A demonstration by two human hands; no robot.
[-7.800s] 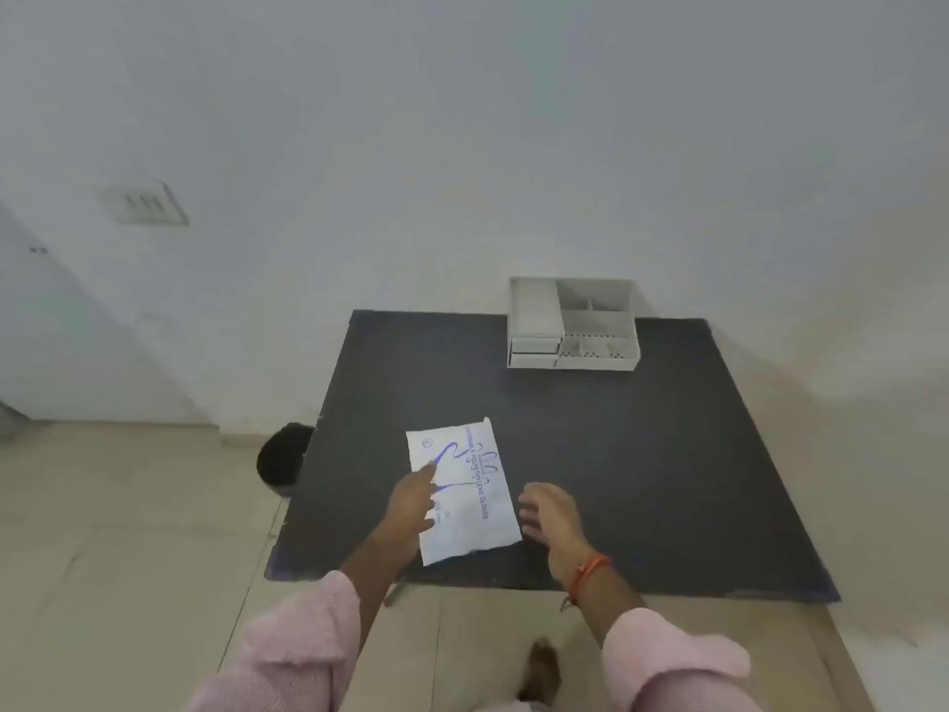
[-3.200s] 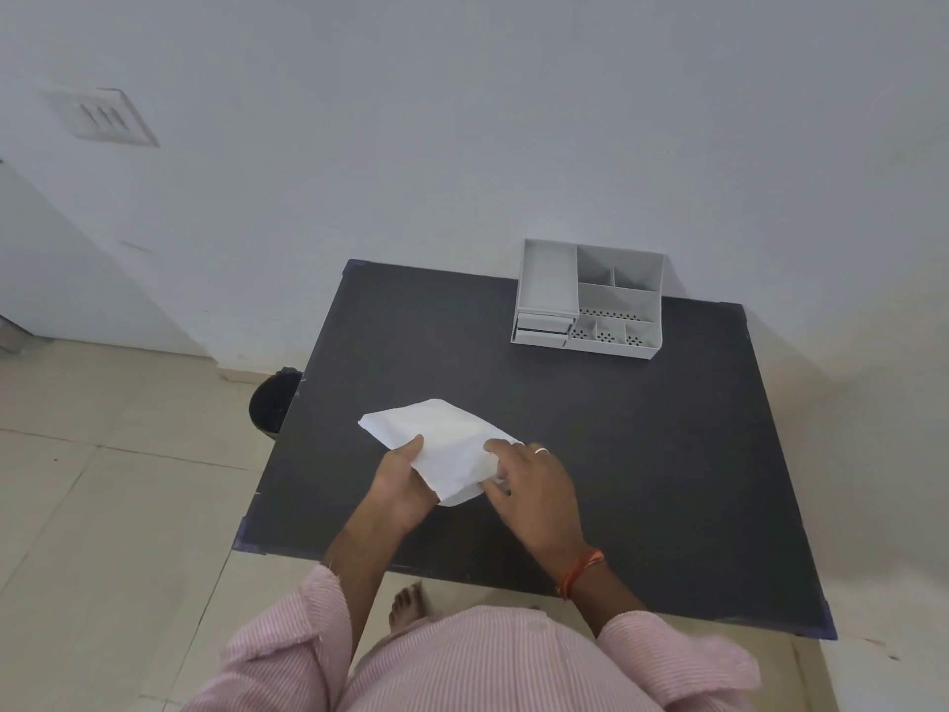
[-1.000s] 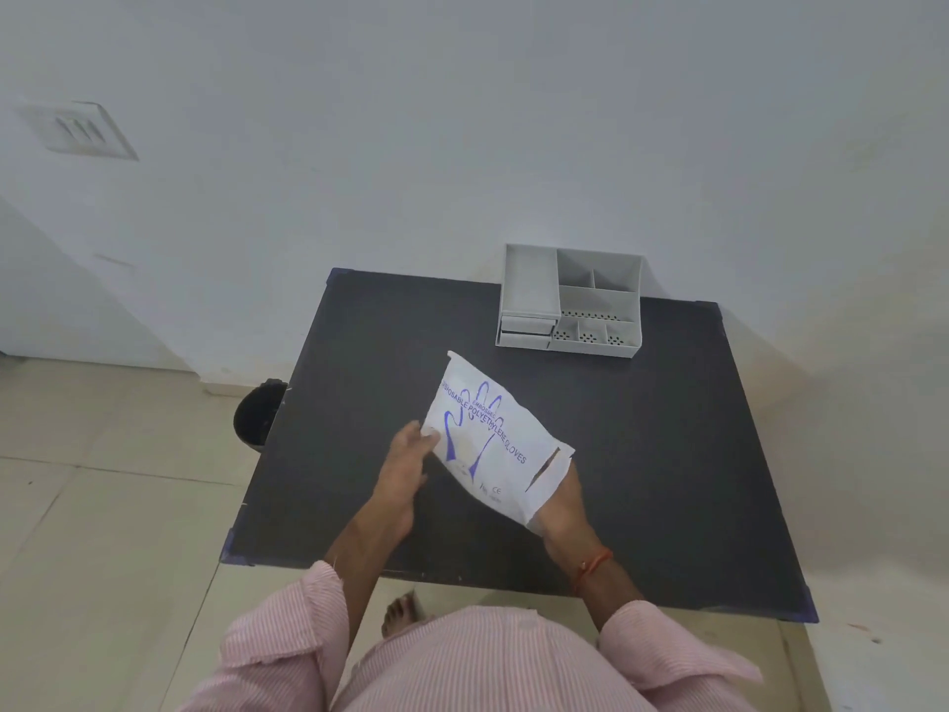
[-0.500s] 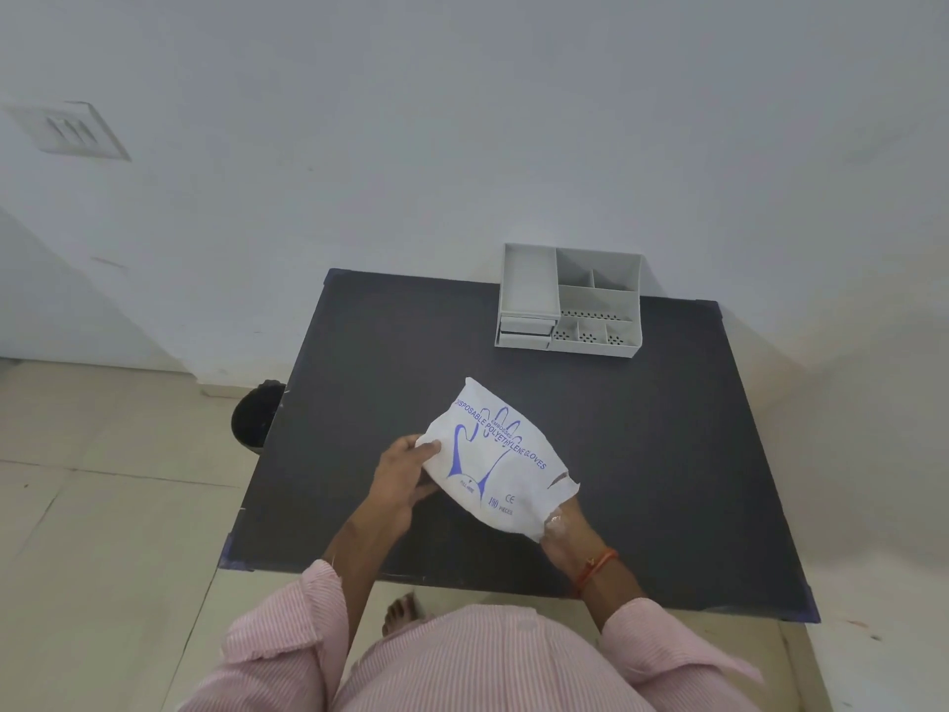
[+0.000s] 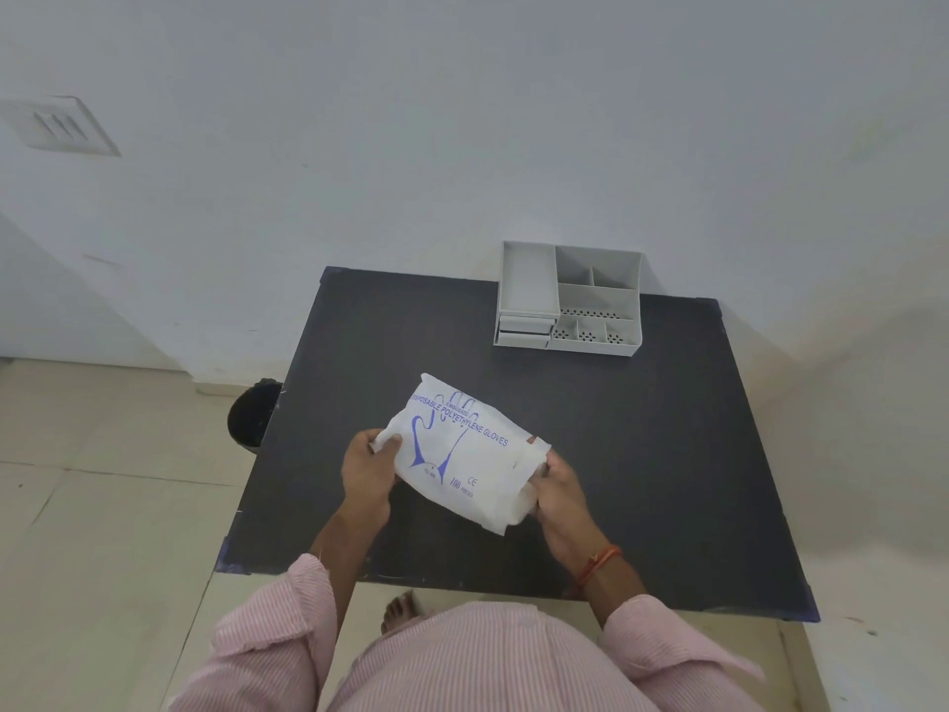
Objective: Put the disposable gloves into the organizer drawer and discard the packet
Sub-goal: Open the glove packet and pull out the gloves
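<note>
– Since a moment ago the packet (image 5: 464, 454) is lying flatter and lower, and our right hand (image 5: 561, 493) is now showing more beside its end. Are we seeing that?

– Yes, we are. We are holding the white packet up over the black table (image 5: 642, 454), near the front edge. The blue words and the blue glove drawing are facing up at us.

– What is our left hand (image 5: 367, 467) doing?

– It is pinching the left end of the packet. The thumb is pressing on top and the other fingers are curling under, so it is closed on the packet.

– And the right one?

– It is gripping the right end, where the packet is looking torn and crumpled. The fingers are wrapping around that end, closed on it too.

– Where is the organizer (image 5: 569, 300)?

– It is sitting at the back of the table, close to the wall (image 5: 462, 120), well apart from the packet. Its two little drawers (image 5: 524, 331) are on the left side – they are looking pushed in.

– Are we seeing any gloves out?

– We cannot tell what is inside the packet.

– And down on the floor?

– A dark bin (image 5: 252, 416) is standing by the table's left edge – partly hiding under it.
</note>
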